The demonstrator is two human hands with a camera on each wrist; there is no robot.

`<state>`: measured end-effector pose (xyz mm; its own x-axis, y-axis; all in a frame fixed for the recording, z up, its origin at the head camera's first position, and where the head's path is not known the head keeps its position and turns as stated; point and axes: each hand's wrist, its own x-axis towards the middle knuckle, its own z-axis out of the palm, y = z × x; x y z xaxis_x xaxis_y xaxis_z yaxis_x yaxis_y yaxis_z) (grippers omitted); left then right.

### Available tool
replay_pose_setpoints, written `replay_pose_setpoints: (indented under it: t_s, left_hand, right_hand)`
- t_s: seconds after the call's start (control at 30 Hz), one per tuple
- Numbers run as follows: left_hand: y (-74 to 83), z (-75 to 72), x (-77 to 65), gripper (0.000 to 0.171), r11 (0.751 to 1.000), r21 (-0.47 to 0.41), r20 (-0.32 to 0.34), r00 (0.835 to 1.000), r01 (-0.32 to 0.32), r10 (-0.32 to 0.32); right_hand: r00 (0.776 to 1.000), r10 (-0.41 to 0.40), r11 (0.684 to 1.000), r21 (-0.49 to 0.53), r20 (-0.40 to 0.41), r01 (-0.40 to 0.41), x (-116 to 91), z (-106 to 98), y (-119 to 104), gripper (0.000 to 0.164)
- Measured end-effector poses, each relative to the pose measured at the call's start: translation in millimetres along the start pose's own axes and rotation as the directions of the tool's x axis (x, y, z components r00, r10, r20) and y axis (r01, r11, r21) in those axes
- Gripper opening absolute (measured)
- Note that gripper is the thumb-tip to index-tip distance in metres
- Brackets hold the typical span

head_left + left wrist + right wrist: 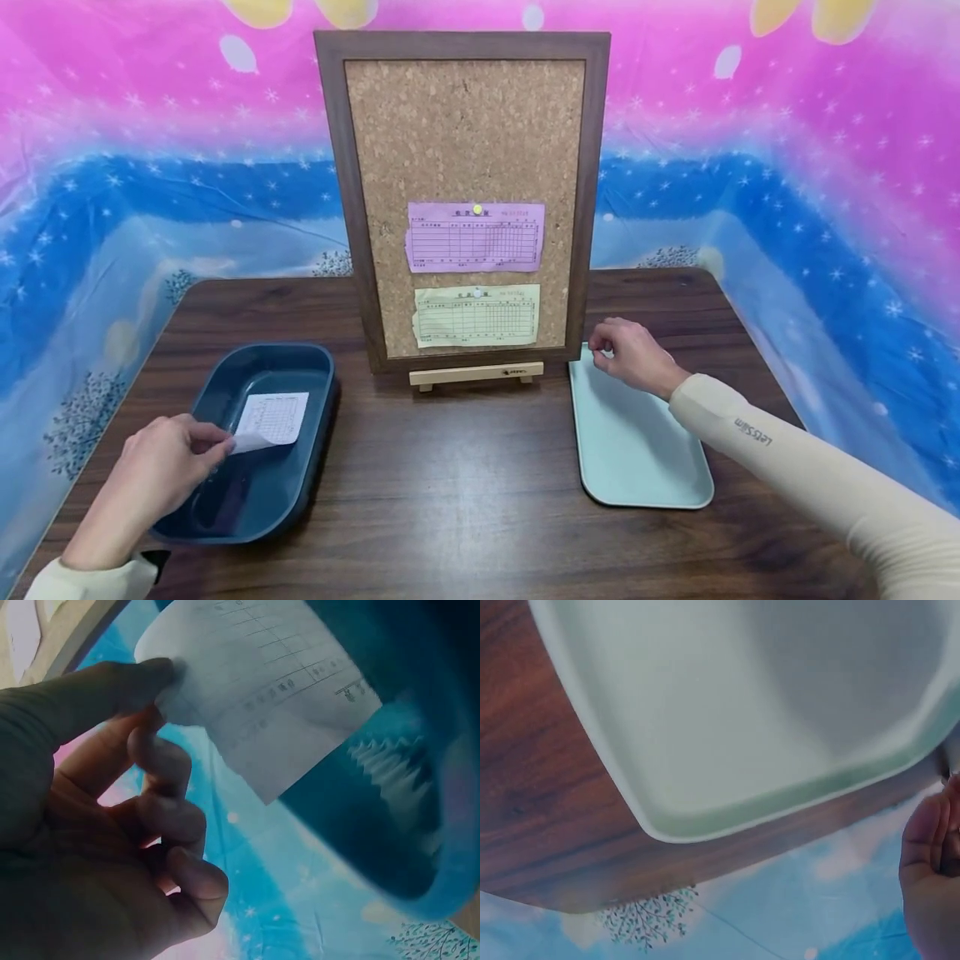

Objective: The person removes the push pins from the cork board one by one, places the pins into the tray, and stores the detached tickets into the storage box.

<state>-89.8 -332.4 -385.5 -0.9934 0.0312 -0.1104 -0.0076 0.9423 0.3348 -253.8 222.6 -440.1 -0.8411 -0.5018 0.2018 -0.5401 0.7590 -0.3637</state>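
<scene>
My left hand point(161, 458) pinches the corner of a white printed form slip point(273, 417) between thumb and index finger, above a dark blue basin point(322, 392). In the left wrist view the slip point(262, 682) curls up from the pinch, the other fingers loosely bent. My right hand point(637, 354), fingers curled with thumb near index, is over the far end of a pale green tray point(645, 450), beside the corkboard's lower right corner. Whether anything small sits in its fingertips is hidden. Only part of that hand point(934, 862) enters the right wrist view.
A framed corkboard point(465, 125) stands on a small wooden easel point(476, 374). A purple form point(475, 242) hangs there by a yellow pushpin point(477, 210), above a pale green form point(477, 321) with a whitish pushpin point(478, 292). Patterned cloth surrounds the brown table point(450, 500).
</scene>
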Motion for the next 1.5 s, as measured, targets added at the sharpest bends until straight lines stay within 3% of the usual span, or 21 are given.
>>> replay_pose_setpoints:
  t_s: [0.2, 0.47, 0.63, 0.8, 0.97, 1.2, 1.5]
  left_hand:
    - [1.5, 17.6, 2.3, 0.007, 0.997, 0.022, 0.036, 0.997, -0.071, 0.071]
    - [0.8, 30.6, 8.5, 0.005, 0.994, 0.048, 0.179, 0.980, -0.093, 0.083]
    - [-2.0, 36.1, 10.3, 0.006, 0.998, 0.014, 0.283, 0.957, -0.069, 0.062]
    - [-5.2, 39.6, 7.8, 0.021, 0.992, -0.070, 0.315, 0.941, -0.108, 0.125]
    - [-3.3, 38.6, 9.3, 0.018, 0.987, -0.077, 0.307, 0.939, -0.141, 0.158]
    - [8.9, 28.8, 8.4, 0.013, 0.986, -0.032, 0.171, 0.971, -0.163, 0.166]
    - [28.4, 22.4, 8.6, 0.017, 0.955, -0.073, -0.008, 0.957, -0.289, 0.289]
  right_hand:
    - [0.998, -0.028, 0.999, 0.021, 0.055, 0.027, -4.4, 11.9, 7.7, 0.008]
    - [0.997, -0.001, 1.000, 0.030, 0.079, -0.001, -11.7, 25.7, 13.9, 0.010]
    - [0.996, 0.020, 0.999, 0.029, 0.087, -0.022, -13.5, 28.3, 15.5, 0.011]
    - [0.997, 0.003, 0.999, 0.037, 0.073, -0.005, -13.2, 29.3, 17.0, 0.012]
    - [0.997, 0.000, 1.000, 0.020, 0.071, -0.002, -15.1, 26.9, 15.4, 0.009]
    - [0.998, -0.047, 0.999, -0.015, -0.039, 0.046, -17.9, 4.4, 0.9, 0.007]
    - [0.967, -0.200, 0.980, -0.042, -0.156, 0.196, -15.8, -21.4, -21.3, 0.013]
